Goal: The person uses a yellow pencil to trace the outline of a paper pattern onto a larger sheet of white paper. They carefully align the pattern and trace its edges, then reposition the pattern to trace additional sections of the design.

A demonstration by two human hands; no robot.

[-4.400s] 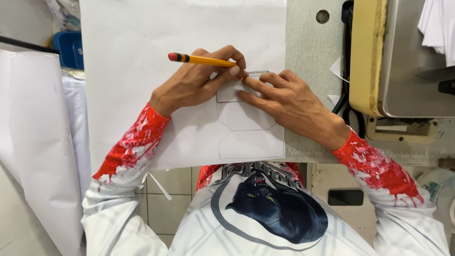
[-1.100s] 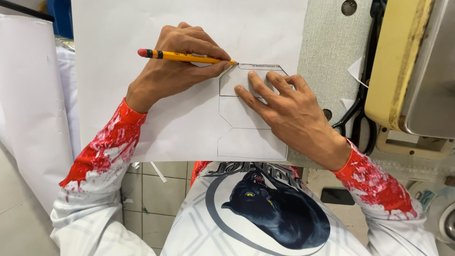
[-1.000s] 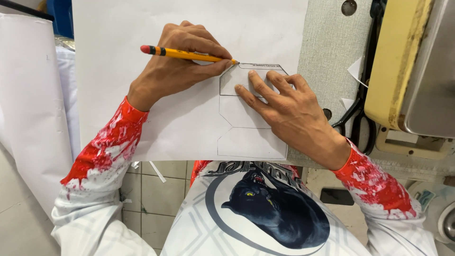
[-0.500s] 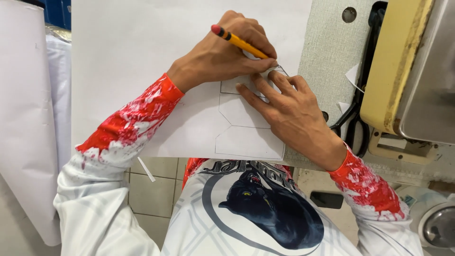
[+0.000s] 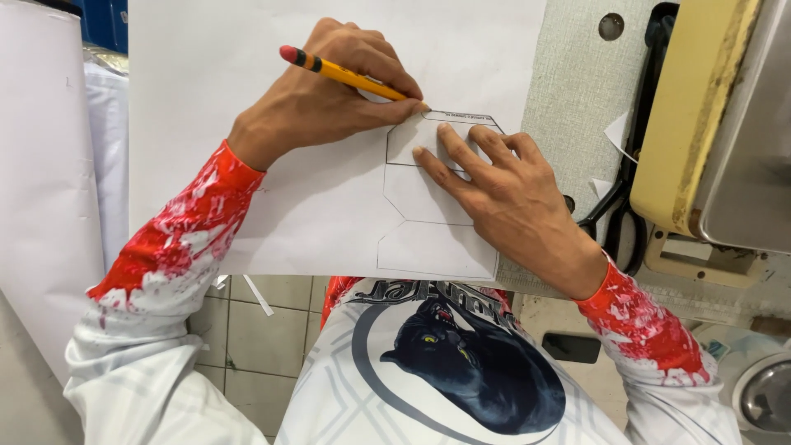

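Note:
My left hand [image 5: 329, 103] grips a yellow pencil [image 5: 346, 76] with a pink eraser end. Its tip rests at the upper left corner of a small white paper template [image 5: 428, 214]. The template lies on a large white sheet of paper [image 5: 247, 165], and traced outlines of the same shape continue below it. My right hand [image 5: 511, 198] lies flat on the template with its fingers spread, pressing the template onto the sheet. Both sleeves are red and white.
The sheet lies on a grey-green sewing table [image 5: 577, 91]. A yellow-cream sewing machine [image 5: 700, 124] stands at the right, with black scissors [image 5: 614, 222] beside it. White fabric rolls [image 5: 49, 181] stand at the left above a tiled floor [image 5: 247, 330].
My left hand has moved the pencil tip from the template's right top corner back to its upper left corner. The right hand has stayed pressed on the template.

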